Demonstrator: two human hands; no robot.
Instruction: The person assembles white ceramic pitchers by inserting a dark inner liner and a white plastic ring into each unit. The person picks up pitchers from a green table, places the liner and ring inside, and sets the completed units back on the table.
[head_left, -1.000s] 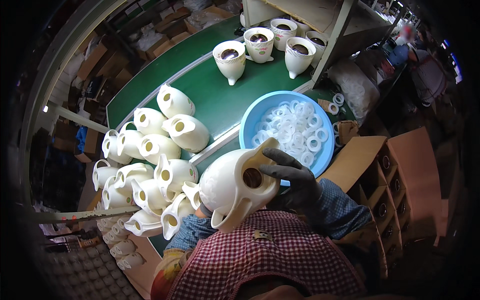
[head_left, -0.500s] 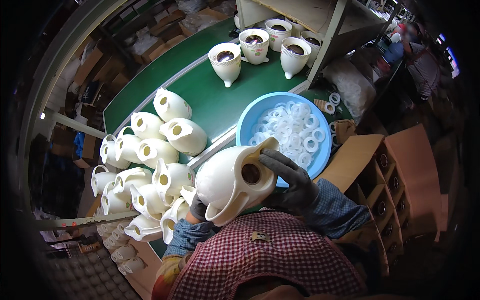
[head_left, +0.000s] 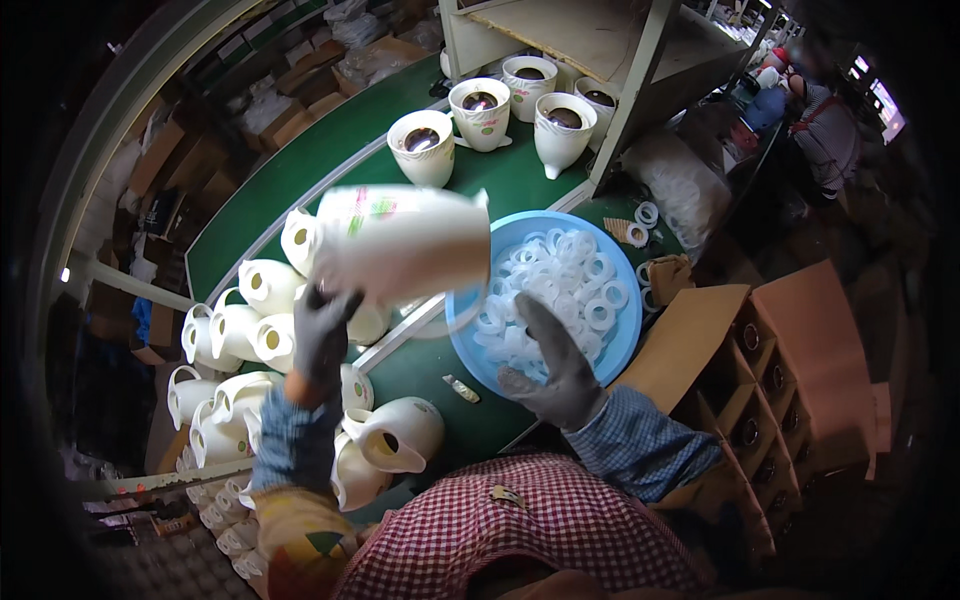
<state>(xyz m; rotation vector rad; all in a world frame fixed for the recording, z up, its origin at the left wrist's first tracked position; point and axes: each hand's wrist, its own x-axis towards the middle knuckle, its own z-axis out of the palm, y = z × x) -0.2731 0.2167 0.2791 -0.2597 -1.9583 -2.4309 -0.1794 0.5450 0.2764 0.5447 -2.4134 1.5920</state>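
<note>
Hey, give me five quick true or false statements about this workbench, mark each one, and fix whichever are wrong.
1. The left hand holds a white jug. True.
2. The right hand grips the same jug. False: the right hand is open and apart from it.
3. Pale rings lie in the blue basin. True.
4. The cardboard box stands left of the basin. False: the cardboard box is to the right of it.
5. The apron is plain green. False: the apron has a red and white check.
</note>
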